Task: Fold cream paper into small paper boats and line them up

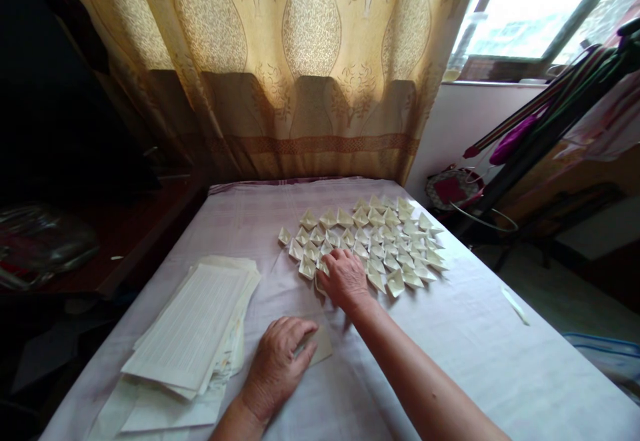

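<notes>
My left hand (283,359) is at the front middle of the bed-like, cloth-covered surface, thumb and fingers curved around the edge of a small flat piece of paper (321,346). Farther forward, my right hand (344,277) reaches down to the near edge of a group of folded paper boats (395,282). Its fingers are bent around a paper boat (320,285), which they partly hide. Several rows of these pale, pointed boats stand close together, spreading right from my fingers. The palm side of each hand is hidden.
A stack of printed paper sheets (193,324) lies to the left. Near the right edge is a thin white strip (515,306). A patterned yellow curtain (310,61) hangs behind the light cloth (240,214). Poles with hanging fabric stand at the right, below a window (530,8).
</notes>
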Available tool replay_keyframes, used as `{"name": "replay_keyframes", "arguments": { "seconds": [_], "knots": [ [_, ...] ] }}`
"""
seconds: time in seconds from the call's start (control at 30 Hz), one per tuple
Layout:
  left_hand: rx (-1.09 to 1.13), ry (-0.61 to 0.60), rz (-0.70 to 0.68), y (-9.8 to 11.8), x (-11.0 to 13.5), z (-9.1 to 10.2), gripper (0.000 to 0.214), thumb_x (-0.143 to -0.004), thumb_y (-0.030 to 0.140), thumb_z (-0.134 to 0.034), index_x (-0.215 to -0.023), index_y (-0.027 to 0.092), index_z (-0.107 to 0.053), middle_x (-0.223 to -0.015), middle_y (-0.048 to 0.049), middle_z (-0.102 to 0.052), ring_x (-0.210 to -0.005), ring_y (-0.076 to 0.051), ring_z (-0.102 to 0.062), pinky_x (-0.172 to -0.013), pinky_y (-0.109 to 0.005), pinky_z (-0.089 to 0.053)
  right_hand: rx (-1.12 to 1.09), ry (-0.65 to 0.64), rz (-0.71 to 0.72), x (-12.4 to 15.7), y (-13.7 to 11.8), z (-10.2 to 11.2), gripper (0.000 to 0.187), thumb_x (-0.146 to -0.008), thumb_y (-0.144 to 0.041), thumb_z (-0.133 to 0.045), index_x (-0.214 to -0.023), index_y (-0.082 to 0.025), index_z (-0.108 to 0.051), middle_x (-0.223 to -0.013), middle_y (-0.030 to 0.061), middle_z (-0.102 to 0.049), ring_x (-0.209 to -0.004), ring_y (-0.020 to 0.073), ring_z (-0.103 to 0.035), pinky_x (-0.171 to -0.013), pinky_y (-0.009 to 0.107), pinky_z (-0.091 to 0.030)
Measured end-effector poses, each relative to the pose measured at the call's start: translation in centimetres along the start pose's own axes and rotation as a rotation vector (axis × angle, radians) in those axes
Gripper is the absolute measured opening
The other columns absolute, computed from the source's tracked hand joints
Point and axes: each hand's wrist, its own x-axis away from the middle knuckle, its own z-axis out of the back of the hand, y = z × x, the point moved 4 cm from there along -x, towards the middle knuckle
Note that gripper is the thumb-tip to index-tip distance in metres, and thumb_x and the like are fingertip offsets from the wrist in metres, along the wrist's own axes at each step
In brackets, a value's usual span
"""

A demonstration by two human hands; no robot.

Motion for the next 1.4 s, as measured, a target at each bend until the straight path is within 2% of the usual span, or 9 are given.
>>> {"name": "replay_keyframes", "arguments": {
  "seconds": [0.2, 0.37, 0.5, 0.63, 0.73, 0.87, 1.13, 1.3, 1.4],
  "knots": [
    [0.005, 0.053, -0.027, 0.1, -0.1, 0.4, 0.015, -0.091, 0.024, -0.056, -0.102, 0.021, -0.067, -0.085, -0.0046, -0.073, -0.080, -0.020, -0.066, -0.073, -0.032, -0.053, -0.195, 0.126, -0.042, 0.8, 1.5, 0.3, 0.020, -0.090, -0.029, -0.056, -0.101, -0.022, -0.071, -0.101, 0.0058, -0.069, -0.098, 0.0212, -0.060, -0.087, 0.029, -0.041],
    [-0.052, 0.112, -0.114, 1.2, -0.4, 1.2, 0.013, -0.091, 0.018, -0.053, -0.085, 0.022, -0.064, -0.078, -0.0029, -0.069, -0.084, -0.020, -0.064, -0.083, -0.036, -0.049, -0.381, 0.276, -0.153, 4.4, 5.6, 0.7, 0.022, -0.091, -0.028, -0.051, -0.089, -0.023, -0.072, -0.090, 0.0030, -0.071, -0.083, 0.0175, -0.064, -0.073, 0.025, -0.045],
    [-0.126, 0.111, -0.182, 2.0, -0.2, 1.4, 0.018, -0.090, 0.011, -0.049, -0.097, 0.022, -0.062, -0.088, -0.0033, -0.073, -0.096, -0.021, -0.065, -0.095, -0.040, -0.043, -0.434, 0.353, -0.112, 7.6, 7.3, 0.2, 0.024, -0.091, -0.030, -0.048, -0.089, -0.021, -0.071, -0.086, 0.0051, -0.071, -0.078, 0.0180, -0.065, -0.073, 0.027, -0.048],
    [-0.174, 0.037, -0.229, 2.7, 0.5, 0.7, 0.020, -0.091, 0.009, -0.049, -0.103, 0.022, -0.060, -0.096, -0.0026, -0.074, -0.104, -0.021, -0.065, -0.100, -0.042, -0.039, -0.505, 0.389, 0.045, 10.7, 6.1, -0.3, 0.024, -0.093, -0.024, -0.046, -0.097, -0.021, -0.069, -0.087, 0.0069, -0.071, -0.083, 0.0188, -0.066, -0.078, 0.029, -0.052],
    [-0.177, -0.053, -0.231, 2.8, 1.5, 0.1, 0.023, -0.092, 0.008, -0.047, -0.106, 0.022, -0.059, -0.104, -0.0034, -0.075, -0.114, -0.023, -0.062, -0.105, -0.046, -0.036, -0.485, 0.355, 0.247, 12.8, 4.0, -0.2, 0.035, -0.087, -0.012, -0.046, -0.114, -0.022, -0.065, -0.111, 0.0101, -0.068, -0.101, 0.0201, -0.063, -0.090, 0.034, -0.051],
    [-0.186, -0.160, -0.222, 2.6, 2.9, -0.2, 0.036, -0.091, 0.004, -0.045, -0.121, 0.022, -0.054, -0.118, -0.0074, -0.071, -0.127, -0.024, -0.056, -0.111, -0.051, -0.034, -0.373, 0.276, 0.412, 14.3, 1.9, -0.4, 0.044, -0.081, -0.006, -0.048, -0.116, -0.025, -0.066, -0.135, 0.0117, -0.056, -0.122, 0.0246, -0.052, -0.098, 0.042, -0.046],
    [-0.207, -0.251, -0.141, 3.2, 4.0, 0.5, 0.029, -0.092, 0.013, -0.050, -0.120, 0.020, -0.057, -0.123, -0.0097, -0.068, -0.130, -0.024, -0.053, -0.115, -0.056, -0.032, -0.328, 0.051, 0.307, 14.4, 1.3, -1.5, 0.027, -0.089, -0.019, -0.053, -0.110, -0.020, -0.069, -0.131, 0.0135, -0.060, -0.122, 0.0283, -0.051, -0.100, 0.044, -0.042],
    [-0.237, -0.159, -0.132, 3.9, 4.4, 0.4, 0.027, -0.091, 0.013, -0.054, -0.114, 0.024, -0.063, -0.116, -0.0061, -0.072, -0.118, -0.023, -0.062, -0.112, -0.053, -0.038, -0.400, 0.058, 0.387, 15.1, -0.1, -0.5, 0.019, -0.089, -0.021, -0.059, -0.105, -0.023, -0.069, -0.116, 0.0078, -0.068, -0.113, 0.0238, -0.055, -0.096, 0.038, -0.041],
    [-0.214, -0.142, -0.123, 4.2, 5.2, 0.4, 0.022, -0.093, 0.013, -0.052, -0.110, 0.022, -0.063, -0.114, -0.0056, -0.073, -0.117, -0.024, -0.063, -0.108, -0.051, -0.042, -0.433, 0.125, 0.440, 15.7, -0.9, -0.2, 0.012, -0.091, -0.023, -0.060, -0.097, -0.025, -0.070, -0.105, 0.0046, -0.070, -0.100, 0.0207, -0.059, -0.088, 0.034, -0.041]
  ]
}}
